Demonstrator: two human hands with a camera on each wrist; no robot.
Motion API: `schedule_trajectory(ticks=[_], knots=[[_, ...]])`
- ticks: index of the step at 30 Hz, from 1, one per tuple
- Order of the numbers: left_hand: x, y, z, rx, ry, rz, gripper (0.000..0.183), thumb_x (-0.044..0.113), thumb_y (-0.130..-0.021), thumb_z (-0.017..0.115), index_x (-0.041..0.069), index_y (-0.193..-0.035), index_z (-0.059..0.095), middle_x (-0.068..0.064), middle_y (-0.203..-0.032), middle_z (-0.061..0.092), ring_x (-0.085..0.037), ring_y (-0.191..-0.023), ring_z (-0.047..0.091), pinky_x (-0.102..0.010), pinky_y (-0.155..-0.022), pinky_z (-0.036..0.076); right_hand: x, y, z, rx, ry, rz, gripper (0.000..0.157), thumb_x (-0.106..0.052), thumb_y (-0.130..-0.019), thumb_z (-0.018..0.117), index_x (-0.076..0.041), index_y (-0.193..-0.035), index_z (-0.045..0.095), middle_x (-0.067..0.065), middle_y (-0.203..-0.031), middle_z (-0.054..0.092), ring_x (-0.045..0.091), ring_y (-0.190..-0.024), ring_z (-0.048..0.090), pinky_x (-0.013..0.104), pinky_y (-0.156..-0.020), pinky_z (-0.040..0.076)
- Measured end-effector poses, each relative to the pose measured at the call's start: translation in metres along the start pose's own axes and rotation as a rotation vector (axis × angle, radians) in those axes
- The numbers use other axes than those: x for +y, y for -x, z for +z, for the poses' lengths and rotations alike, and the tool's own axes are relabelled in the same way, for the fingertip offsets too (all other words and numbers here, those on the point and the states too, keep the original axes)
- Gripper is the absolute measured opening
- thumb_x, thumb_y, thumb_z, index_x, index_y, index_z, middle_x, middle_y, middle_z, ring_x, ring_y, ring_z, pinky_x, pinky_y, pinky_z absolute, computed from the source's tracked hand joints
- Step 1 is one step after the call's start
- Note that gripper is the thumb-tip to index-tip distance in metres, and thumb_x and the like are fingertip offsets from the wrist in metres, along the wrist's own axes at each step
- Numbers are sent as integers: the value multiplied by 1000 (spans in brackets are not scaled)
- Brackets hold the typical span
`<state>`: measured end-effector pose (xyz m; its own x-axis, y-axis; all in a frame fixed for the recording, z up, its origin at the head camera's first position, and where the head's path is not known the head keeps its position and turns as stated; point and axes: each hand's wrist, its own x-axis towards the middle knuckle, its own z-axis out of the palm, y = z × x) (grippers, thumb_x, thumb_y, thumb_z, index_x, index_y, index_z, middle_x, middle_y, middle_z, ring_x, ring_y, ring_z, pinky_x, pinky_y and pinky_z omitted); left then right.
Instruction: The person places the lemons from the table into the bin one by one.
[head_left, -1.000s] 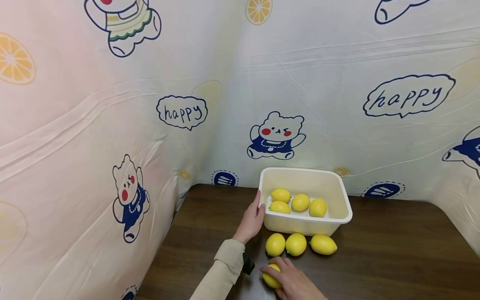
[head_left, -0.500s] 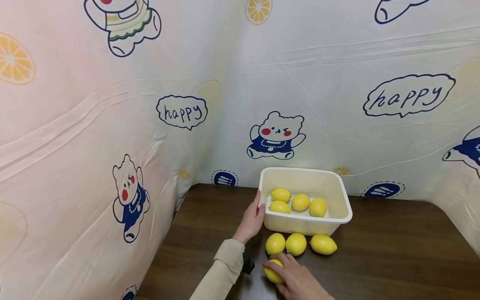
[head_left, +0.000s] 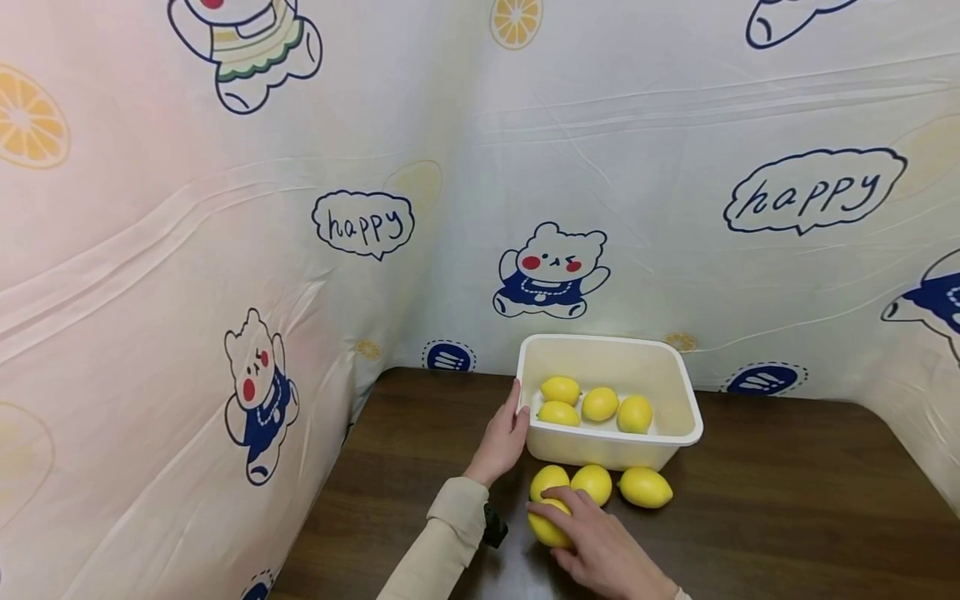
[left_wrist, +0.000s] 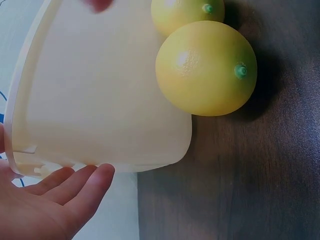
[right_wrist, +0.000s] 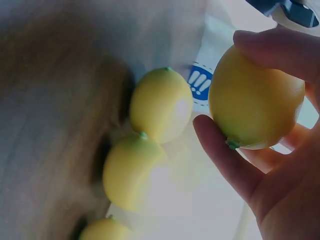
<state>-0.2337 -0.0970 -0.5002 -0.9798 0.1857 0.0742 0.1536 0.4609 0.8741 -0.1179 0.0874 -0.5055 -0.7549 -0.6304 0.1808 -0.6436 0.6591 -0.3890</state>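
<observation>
My left hand holds the front left corner of a cream plastic bin, its fingers along the outer side wall. In the left wrist view the fingers lie against the bin's side. My right hand grips a yellow lemon between thumb and fingers, just in front of the row of lemons. That row stands before the bin: a left lemon partly hidden by the held one, a middle lemon and a right lemon. Several lemons lie inside the bin.
A dark wooden table carries everything. A white curtain with printed bears and orange slices hangs behind the table and down its left side. A dark band sits at the left wrist.
My right hand has moved forward and slightly right with the lemon, closer to the row. The left hand and the bin keep their places.
</observation>
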Motion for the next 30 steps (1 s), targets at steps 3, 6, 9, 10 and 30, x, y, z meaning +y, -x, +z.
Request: schedule_trajectory(ticks=[3,6,9,10,30], knots=[[0,1,0,1,2,-6,57,31,-106,35,21,-157,12,-11,-159,27,-30,-141,36,-50,-113,35,0,-1,-5,25,-2,12,61,-22,-84,72,-37,-137,48,0,-133,51,16,-106,55,35,-75,56],[-1,0,0,-1,-3,-9,57,34,-106,34,22,-157,12,-10,-159,28,-29,-142,36,-49,-113,35,0,-2,-10,51,5,13,62,-22,-82,73,-37,-137,48,-1,-133,50,15,-106,55,35,-77,56],[-2,0,0,-3,-14,-13,57,35,-106,34,23,-157,11,-10,-159,28,-28,-141,36,-49,-113,35,-2,-3,-14,79,24,6,63,-21,-82,74,-37,-137,48,-2,-134,50,14,-108,55,35,-78,56],[-2,0,0,-2,-19,-15,57,35,-106,34,23,-157,11,-10,-158,28,-28,-141,36,-49,-113,35,-2,-3,-15,93,33,0,64,-21,-81,74,-37,-137,48,-2,-134,50,14,-108,55,35,-78,56],[-1,0,0,5,-20,-2,58,36,-105,34,20,-157,13,-12,-158,29,-29,-141,37,-50,-112,36,-2,-3,-31,259,114,-70,64,-18,-75,81,-30,-132,55,-2,-132,53,15,-111,55,33,-76,56]])
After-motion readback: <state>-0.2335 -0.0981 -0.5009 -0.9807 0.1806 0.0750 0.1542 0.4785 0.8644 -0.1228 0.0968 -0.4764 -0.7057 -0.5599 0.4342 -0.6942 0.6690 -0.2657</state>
